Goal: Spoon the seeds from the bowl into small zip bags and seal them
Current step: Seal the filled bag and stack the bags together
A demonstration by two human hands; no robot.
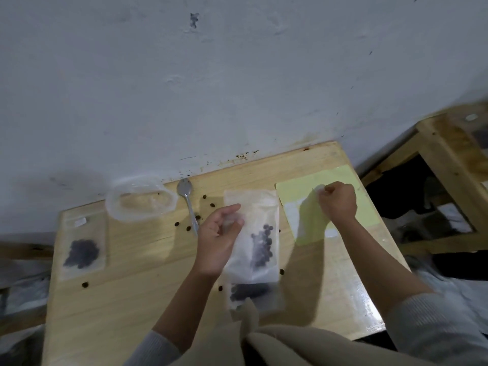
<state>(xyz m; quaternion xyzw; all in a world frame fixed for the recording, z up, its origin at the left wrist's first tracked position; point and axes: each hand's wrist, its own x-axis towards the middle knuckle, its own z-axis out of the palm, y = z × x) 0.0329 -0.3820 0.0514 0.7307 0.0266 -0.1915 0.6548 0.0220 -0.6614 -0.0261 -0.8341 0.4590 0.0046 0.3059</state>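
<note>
My left hand [217, 243] pinches the left side of a small clear zip bag [260, 228] with dark seeds in its lower half, held over the wooden table [137, 286]. My right hand [339, 200] is closed on the top corner of another thin clear bag [311, 223] over a yellow-green sheet [351, 180]. A clear plastic bowl [141, 200] stands at the back left, looking almost empty. The metal spoon [188, 203] lies beside it, bowl end toward the wall. A filled bag [83, 249] lies at the left, another filled bag [250, 293] below the held one.
Several loose dark seeds [85, 284] are scattered over the tabletop. A white wall [237, 75] runs along the table's far edge. A wooden frame [446, 154] with dark clutter stands at the right. Beige cloth [277, 344] covers the near edge.
</note>
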